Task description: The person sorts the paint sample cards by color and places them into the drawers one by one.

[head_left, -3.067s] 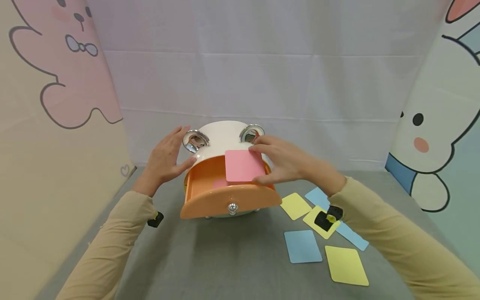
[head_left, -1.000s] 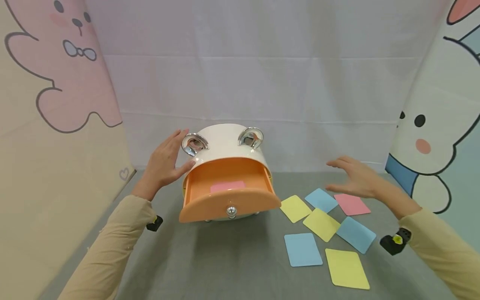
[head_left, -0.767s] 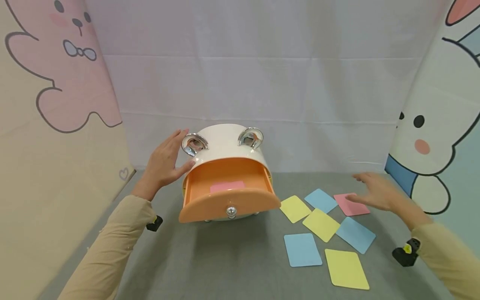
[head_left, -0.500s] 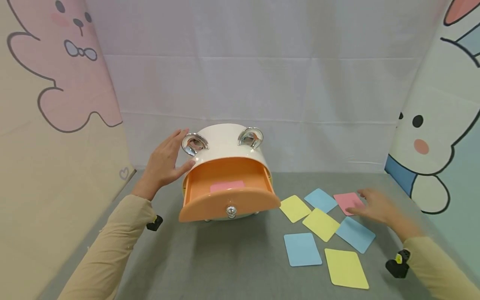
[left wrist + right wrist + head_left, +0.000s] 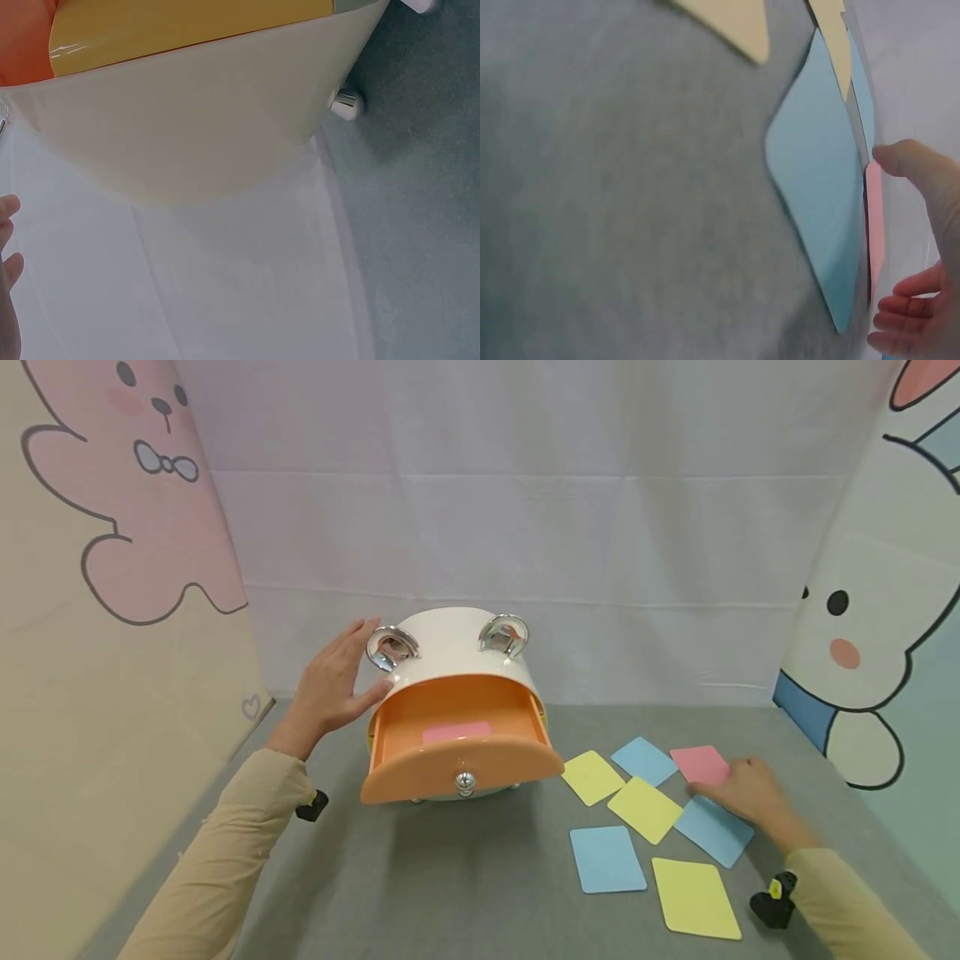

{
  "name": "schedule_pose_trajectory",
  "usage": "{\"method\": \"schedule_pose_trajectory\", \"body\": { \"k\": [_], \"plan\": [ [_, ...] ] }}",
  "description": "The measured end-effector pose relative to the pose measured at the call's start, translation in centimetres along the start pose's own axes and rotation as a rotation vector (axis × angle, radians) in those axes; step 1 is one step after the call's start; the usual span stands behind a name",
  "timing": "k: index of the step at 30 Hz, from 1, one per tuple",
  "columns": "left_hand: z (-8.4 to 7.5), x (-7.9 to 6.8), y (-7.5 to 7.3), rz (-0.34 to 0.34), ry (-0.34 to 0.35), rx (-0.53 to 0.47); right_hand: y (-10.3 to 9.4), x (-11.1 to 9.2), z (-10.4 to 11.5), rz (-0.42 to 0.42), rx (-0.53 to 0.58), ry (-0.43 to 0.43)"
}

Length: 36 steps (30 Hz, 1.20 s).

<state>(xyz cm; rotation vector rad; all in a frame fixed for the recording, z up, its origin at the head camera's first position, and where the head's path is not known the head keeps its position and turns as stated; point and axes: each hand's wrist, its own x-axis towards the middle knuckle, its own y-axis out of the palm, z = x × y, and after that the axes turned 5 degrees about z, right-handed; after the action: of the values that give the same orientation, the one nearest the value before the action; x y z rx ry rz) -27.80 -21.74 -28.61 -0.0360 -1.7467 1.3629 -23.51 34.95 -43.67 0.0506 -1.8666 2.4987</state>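
A white rounded chest with shiny silver ears [image 5: 504, 635] stands on the table, its orange drawer [image 5: 461, 768] pulled out with a pink card [image 5: 456, 732] lying inside. My left hand [image 5: 330, 685] rests against the chest's left side, thumb by the drawer opening. In the left wrist view the chest's side [image 5: 172, 142] fills the top, with the fingertips [image 5: 9, 225] at the left edge. My right hand [image 5: 750, 793] is down at a second pink card [image 5: 701, 764] on the table. Its thumb is at the card's near edge and its fingers bend by the right edge, as the right wrist view shows.
Left and below the right hand lie blue cards [image 5: 607, 858] and yellow cards [image 5: 693, 897], several in all, some touching or overlapping. A white cloth [image 5: 600, 552] hangs behind the chest, with cartoon-printed panels [image 5: 862, 652] at both sides.
My right hand held a pink card over the drawer, let it go, then moved right and down to the pink card on the table. The left hand has stayed put.
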Motion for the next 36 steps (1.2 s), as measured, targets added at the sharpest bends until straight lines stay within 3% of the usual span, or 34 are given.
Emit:
{"method": "schedule_pose_trajectory", "body": {
  "k": [7, 21, 28, 36],
  "plan": [
    [0.0, 0.1, 0.1, -0.004, 0.002, -0.003, 0.3, 0.2, 0.1, -0.001, -0.045, 0.061],
    [0.1, 0.1, 0.3, 0.004, -0.001, 0.001, -0.5, 0.0, 0.0, -0.049, 0.008, 0.004],
    [0.1, 0.1, 0.3, 0.007, -0.003, -0.002, -3.0, 0.5, 1.7, -0.155, 0.057, -0.124],
    [0.2, 0.1, 0.3, -0.001, -0.002, -0.002, -7.5, 1.0, 6.5, -0.194, 0.063, -0.277]
  ]
}}
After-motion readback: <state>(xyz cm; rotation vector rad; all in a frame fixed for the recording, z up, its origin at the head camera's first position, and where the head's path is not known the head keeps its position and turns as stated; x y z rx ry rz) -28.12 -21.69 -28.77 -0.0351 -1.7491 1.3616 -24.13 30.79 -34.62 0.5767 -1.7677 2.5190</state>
